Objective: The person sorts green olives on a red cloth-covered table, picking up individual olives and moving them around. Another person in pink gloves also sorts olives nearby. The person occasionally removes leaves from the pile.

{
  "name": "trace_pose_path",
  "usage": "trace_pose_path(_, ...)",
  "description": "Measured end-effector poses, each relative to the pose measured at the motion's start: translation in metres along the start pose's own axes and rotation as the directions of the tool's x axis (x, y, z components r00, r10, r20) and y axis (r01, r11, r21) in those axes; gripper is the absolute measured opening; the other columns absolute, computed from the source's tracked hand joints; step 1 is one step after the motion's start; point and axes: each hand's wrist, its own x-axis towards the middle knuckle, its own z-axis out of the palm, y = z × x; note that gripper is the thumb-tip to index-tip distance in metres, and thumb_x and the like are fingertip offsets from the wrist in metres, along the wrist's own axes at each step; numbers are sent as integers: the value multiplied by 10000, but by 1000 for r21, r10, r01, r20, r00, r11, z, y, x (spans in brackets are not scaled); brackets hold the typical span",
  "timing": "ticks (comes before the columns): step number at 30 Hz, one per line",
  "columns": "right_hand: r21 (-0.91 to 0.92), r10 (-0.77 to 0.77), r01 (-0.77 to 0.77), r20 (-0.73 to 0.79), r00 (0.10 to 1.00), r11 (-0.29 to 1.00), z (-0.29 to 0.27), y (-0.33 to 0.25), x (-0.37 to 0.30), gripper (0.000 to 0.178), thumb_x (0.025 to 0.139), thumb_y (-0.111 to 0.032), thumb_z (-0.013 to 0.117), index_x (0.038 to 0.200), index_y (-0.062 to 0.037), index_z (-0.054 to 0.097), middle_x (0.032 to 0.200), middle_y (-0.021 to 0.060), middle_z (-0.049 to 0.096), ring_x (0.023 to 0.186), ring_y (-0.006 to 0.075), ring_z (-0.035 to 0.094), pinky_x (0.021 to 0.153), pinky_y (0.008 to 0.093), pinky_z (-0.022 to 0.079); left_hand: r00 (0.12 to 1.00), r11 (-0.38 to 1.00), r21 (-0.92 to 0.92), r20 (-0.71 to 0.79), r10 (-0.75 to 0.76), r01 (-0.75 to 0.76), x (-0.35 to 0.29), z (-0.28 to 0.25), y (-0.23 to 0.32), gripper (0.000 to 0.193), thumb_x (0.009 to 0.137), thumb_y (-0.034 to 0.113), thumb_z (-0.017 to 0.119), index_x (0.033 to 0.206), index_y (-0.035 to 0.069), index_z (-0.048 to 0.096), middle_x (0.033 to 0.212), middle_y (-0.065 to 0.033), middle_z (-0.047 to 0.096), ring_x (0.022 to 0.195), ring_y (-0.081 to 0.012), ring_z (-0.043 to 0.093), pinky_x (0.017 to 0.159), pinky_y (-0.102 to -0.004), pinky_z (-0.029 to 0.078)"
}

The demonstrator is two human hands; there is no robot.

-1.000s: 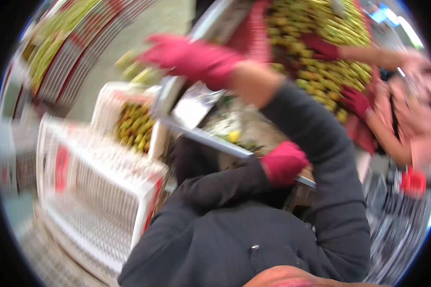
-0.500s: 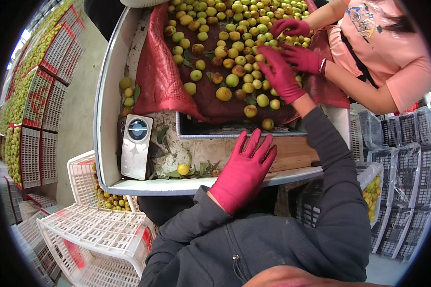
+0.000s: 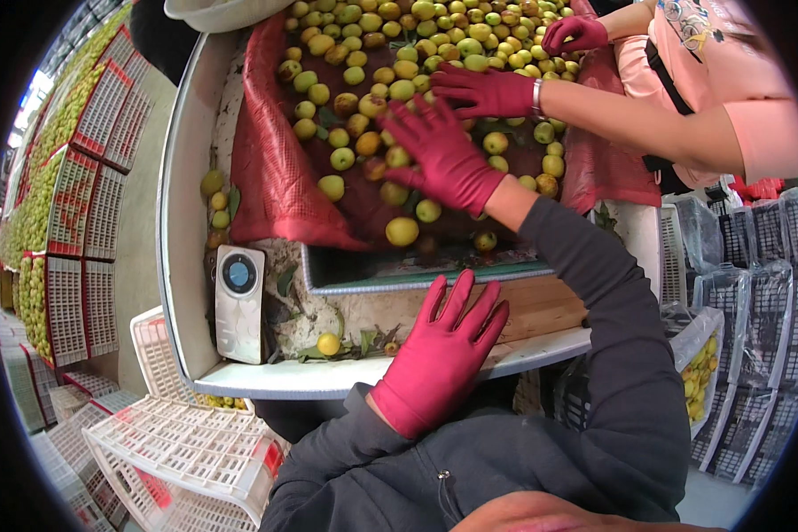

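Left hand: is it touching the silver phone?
Apart. The head view shows a clear gap, with a yellow fruit between the left hand and the silver phone.

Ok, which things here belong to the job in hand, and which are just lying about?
In the job, it seems:
loose fruit, with the right hand among it
red mesh cloth around the fruit

Just lying about, it seems:
phone near the table's left corner
single yellow fruit by the near edge
leaves beside the phone

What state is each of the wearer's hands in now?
Left hand: open, fingers spread, nothing visibly held.
Right hand: open over the jujubes, none visibly gripped.
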Motion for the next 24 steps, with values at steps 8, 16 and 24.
trace_pose_path(8, 430, -281, 205, 120, 952, 879, -24, -44, 1, 733, 1010, -589, 538, 1558, -106, 469, 1635, 166, 408, 1539, 400, 319, 1259, 586, 193, 999, 1000, 7, 30, 13, -13, 2, 0, 0, 748, 796, 262, 699, 1489, 57, 506, 1587, -201, 416, 1477, -487, 348, 1211, -659, 262)
trace_pose_path(16, 12, 230, -232, -191, 954, 973, -13, 75, 3, 627, 985, -485, 648, 1428, -50, 566, 1572, 201, 464, 1416, 425, 466, 1188, 562, 331, 1000, 1000, 25, 20, 18, -18, -2, 4, -1, 786, 777, 287, 728, 1495, 61, 502, 1588, -201, 415, 1488, -486, 330, 1215, -658, 252)
trace_pose_path(24, 99, 27, -14, -134, 991, 995, -2, 27, 12, 654, 996, -512, 615, 1454, -52, 543, 1525, 213, 508, 1415, 443, 460, 1204, 568, 314, 1000, 1000, 6, 13, 11, -11, 0, 2, -2, 802, 768, 314, 743, 1491, 59, 505, 1581, -200, 423, 1485, -481, 336, 1215, -645, 259)
